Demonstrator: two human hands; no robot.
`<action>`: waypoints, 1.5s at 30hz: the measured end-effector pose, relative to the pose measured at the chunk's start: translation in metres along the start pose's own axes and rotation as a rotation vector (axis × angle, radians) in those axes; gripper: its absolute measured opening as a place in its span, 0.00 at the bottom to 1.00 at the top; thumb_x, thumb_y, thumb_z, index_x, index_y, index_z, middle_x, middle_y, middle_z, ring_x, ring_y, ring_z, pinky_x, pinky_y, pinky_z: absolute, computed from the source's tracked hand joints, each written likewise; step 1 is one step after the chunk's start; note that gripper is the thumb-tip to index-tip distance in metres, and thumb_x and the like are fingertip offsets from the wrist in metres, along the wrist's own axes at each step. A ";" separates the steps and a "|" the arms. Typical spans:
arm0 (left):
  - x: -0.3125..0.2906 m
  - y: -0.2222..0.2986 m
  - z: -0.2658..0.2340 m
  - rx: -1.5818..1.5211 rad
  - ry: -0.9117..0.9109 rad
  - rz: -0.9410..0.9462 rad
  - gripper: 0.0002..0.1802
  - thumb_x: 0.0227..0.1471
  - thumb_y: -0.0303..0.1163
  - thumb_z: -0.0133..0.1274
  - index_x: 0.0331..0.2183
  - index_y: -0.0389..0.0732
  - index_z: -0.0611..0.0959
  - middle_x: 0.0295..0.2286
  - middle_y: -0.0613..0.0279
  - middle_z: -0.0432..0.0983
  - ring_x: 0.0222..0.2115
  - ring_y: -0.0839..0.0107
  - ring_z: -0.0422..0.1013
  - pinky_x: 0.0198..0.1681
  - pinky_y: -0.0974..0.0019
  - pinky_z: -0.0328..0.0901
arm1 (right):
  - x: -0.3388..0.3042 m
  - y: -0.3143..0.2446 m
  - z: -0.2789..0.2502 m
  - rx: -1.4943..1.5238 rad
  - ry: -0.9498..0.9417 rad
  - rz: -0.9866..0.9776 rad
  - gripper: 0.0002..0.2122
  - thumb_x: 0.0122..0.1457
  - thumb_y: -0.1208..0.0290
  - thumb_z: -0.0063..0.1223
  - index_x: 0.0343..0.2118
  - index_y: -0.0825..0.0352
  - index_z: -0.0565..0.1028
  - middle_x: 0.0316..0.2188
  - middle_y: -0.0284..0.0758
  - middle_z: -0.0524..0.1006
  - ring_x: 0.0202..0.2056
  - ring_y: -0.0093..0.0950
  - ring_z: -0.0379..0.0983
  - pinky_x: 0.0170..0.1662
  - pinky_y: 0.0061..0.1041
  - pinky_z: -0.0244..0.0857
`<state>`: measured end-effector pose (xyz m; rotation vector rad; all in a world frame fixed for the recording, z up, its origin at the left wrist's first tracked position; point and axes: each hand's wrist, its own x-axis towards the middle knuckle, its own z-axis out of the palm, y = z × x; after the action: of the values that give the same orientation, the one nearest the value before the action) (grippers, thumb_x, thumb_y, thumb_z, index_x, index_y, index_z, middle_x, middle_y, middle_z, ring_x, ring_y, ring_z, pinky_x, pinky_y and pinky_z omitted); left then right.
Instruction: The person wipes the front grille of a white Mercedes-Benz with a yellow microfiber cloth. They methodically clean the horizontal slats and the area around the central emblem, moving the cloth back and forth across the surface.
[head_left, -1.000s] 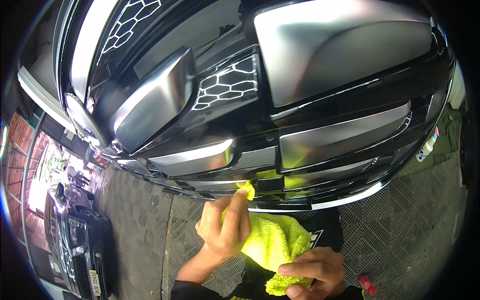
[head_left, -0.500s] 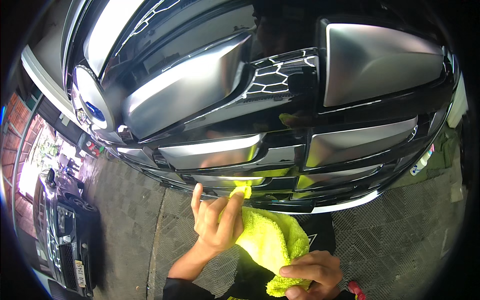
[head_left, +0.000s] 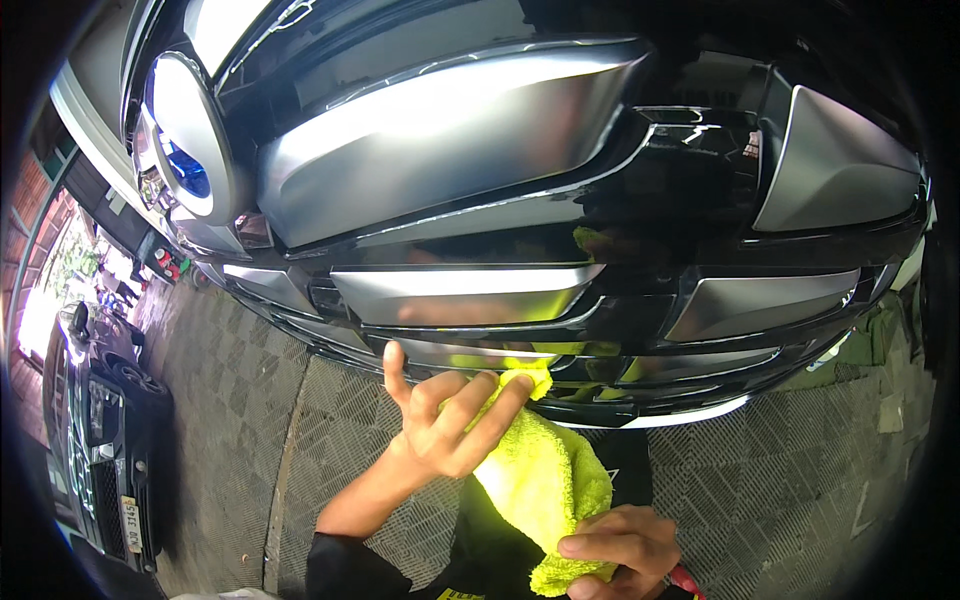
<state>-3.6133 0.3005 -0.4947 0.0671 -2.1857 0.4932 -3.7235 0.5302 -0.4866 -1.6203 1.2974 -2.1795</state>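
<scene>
A fuzzy yellow-green microfiber cloth [head_left: 540, 470] hangs between my two hands. My left hand [head_left: 450, 420] pinches its upper end with bent fingertips, against the lower slats of a glossy black car grille [head_left: 680, 210]; one finger sticks up, apart from the rest. Lower down and to the right, my right hand [head_left: 630, 550] grips the cloth's bottom end between thumb and fingers. Satin silver inserts [head_left: 450, 140] are set in the grille, and the lower ones mirror the cloth's colour. Part of the cloth is hidden behind the left fingers.
A round headlight [head_left: 190, 165] with a blue lens is at the car's left. Farther left stands a dark parked car [head_left: 110, 440]. Grey patterned floor tiles [head_left: 740, 480] lie below, and green fabric [head_left: 870, 340] lies at the right.
My left hand and the cloth's upper end have shifted slightly right along the lower slat. The view has moved, so the grille and headlight sit differently. My right hand keeps its hold.
</scene>
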 end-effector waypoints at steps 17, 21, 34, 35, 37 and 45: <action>-0.008 -0.022 -0.002 0.009 0.016 -0.005 0.21 0.40 0.29 0.68 0.41 0.52 0.90 0.33 0.75 0.70 0.35 0.73 0.67 0.74 0.28 0.40 | 0.005 0.005 0.005 0.044 -0.026 0.028 0.16 0.64 0.64 0.58 0.43 0.75 0.82 0.33 0.40 0.85 0.24 0.33 0.82 0.27 0.28 0.76; -0.007 -0.019 -0.002 0.010 0.014 0.013 0.19 0.42 0.29 0.68 0.41 0.53 0.90 0.34 0.74 0.68 0.35 0.73 0.67 0.74 0.28 0.40 | 0.006 0.008 0.013 0.033 -0.006 -0.003 0.15 0.63 0.64 0.59 0.42 0.75 0.82 0.33 0.40 0.85 0.24 0.33 0.82 0.28 0.29 0.76; -0.016 -0.030 -0.009 0.032 0.007 0.000 0.20 0.40 0.35 0.71 0.41 0.49 0.92 0.35 0.73 0.70 0.32 0.74 0.68 0.71 0.23 0.40 | 0.009 0.008 0.024 0.026 -0.082 0.033 0.16 0.66 0.63 0.57 0.45 0.74 0.82 0.33 0.40 0.85 0.25 0.34 0.82 0.28 0.30 0.76; -0.019 -0.035 -0.013 0.013 -0.008 -0.006 0.21 0.38 0.33 0.71 0.41 0.49 0.92 0.35 0.73 0.70 0.33 0.73 0.68 0.72 0.23 0.40 | 0.010 0.008 0.025 0.013 -0.095 0.003 0.16 0.66 0.63 0.58 0.44 0.75 0.82 0.33 0.40 0.85 0.25 0.34 0.82 0.28 0.30 0.76; -0.020 -0.042 -0.015 -0.001 -0.026 0.007 0.24 0.36 0.31 0.69 0.42 0.51 0.92 0.34 0.73 0.70 0.34 0.72 0.67 0.73 0.25 0.39 | 0.012 0.008 0.027 -0.020 -0.119 -0.061 0.17 0.65 0.62 0.58 0.42 0.76 0.82 0.32 0.40 0.85 0.25 0.34 0.82 0.28 0.30 0.76; -0.018 -0.031 0.006 -0.075 0.102 0.019 0.22 0.40 0.34 0.64 0.42 0.47 0.92 0.32 0.74 0.71 0.33 0.73 0.66 0.71 0.26 0.46 | 0.009 0.014 0.042 -0.040 -0.122 -0.068 0.19 0.69 0.69 0.53 0.63 0.50 0.75 0.41 0.44 0.83 0.26 0.31 0.82 0.25 0.25 0.74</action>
<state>-3.6001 0.2679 -0.5016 -0.0191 -2.1039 0.4155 -3.6977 0.4937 -0.4875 -1.8069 1.2767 -2.0678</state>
